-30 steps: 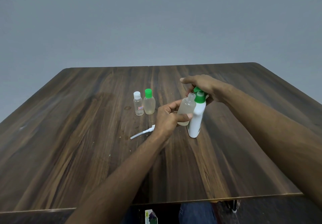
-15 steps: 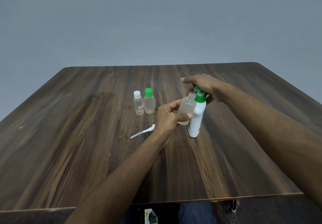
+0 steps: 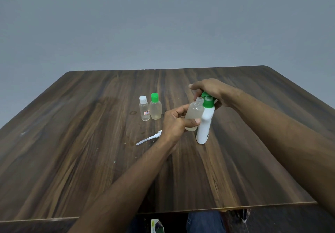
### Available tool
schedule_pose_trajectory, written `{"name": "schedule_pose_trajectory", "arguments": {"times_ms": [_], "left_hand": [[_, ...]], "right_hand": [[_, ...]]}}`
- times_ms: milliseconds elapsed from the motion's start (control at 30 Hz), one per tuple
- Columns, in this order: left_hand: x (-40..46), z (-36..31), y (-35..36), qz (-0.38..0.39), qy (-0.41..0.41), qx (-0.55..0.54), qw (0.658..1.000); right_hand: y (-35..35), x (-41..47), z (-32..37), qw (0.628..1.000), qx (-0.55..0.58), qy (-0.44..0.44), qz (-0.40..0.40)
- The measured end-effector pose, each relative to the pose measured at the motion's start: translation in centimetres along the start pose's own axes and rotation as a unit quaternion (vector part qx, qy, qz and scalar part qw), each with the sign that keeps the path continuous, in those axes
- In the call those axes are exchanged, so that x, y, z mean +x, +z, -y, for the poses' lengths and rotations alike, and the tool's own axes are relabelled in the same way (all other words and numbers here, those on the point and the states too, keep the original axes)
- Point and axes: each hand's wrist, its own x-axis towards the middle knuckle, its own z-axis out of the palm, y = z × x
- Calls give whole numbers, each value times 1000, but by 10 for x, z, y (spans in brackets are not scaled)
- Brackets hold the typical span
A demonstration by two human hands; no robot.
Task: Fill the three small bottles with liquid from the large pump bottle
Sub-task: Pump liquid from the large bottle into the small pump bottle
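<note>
Head view: one wide look down at a wooden table [image 3: 90,160], both forearms reaching in.
Left hand [image 3: 175,123]: grasping the open small bottle [image 3: 194,113] round its lower body, thumb across the front, fingers curled behind.
Open small bottle: uncapped, tilted a little, its mouth just under the fingertips of the right hand and touching or nearly touching the green pump head; pale liquid fills roughly the lower half.
Right hand [image 3: 212,92]: arched over the top of the large pump bottle [image 3: 204,125], palm down on the green pump head [image 3: 208,101]; fingers bent over it, pressing rather than wrapping the body.
Large pump bottle: upright on the table, directly beside the left hand's knuckles, under the right palm.
Capped pair: a white-capped bottle [image 3: 144,110] and a green-capped bottle [image 3: 155,109] stand touching, beyond and to the left of the left hand, well apart from it.
Loose part: a white pump tube [image 3: 148,138] lies flat just left of the left wrist.
Handling, small bottle: probably light, thin clear plastic that gives under a squeeze; smooth and likely slick if liquid runs down, so hold mid-body, firm but gentle.
Handling, pump bottle: taller, stiffer, top-heavy under a push; likely to tip unless pressed straight down.
</note>
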Motion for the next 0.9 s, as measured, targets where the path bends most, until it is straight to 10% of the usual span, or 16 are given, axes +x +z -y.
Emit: {"name": "schedule_pose_trajectory", "arguments": {"times_ms": [900], "left_hand": [[2, 0, -1, -10, 0, 10, 1000]], "right_hand": [[-2, -2, 1, 1000, -2, -5, 11]]}}
